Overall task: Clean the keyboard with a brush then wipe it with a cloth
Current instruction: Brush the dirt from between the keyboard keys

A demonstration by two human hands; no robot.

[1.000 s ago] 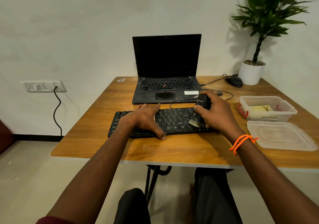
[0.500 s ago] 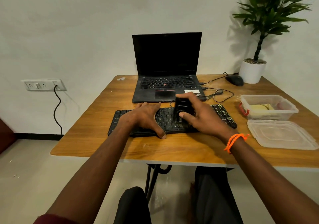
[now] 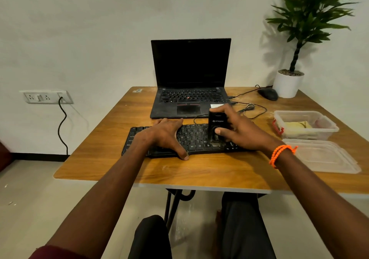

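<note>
My right hand (image 3: pixel 242 132) has its grip curled round the black brush (image 3: pixel 217 126), thumb across its front, holding it upright with the bristles down on the keys. The keyboard (image 3: pixel 191 139) lies on the worktop (image 3: pixel 209 171) right in front of me, just at 6 o'clock from the open laptop (image 3: pixel 189 79). My left hand (image 3: pixel 164 137) lies spread flat across the keyboard's left half, grip wide, thumb hooked over the near edge. At 3 o'clock from the keyboard sits a clear plastic box (image 3: pixel 305 127) with a yellowish cloth (image 3: pixel 296 125) inside; its lid (image 3: pixel 323 156) lies nearer me.
</note>
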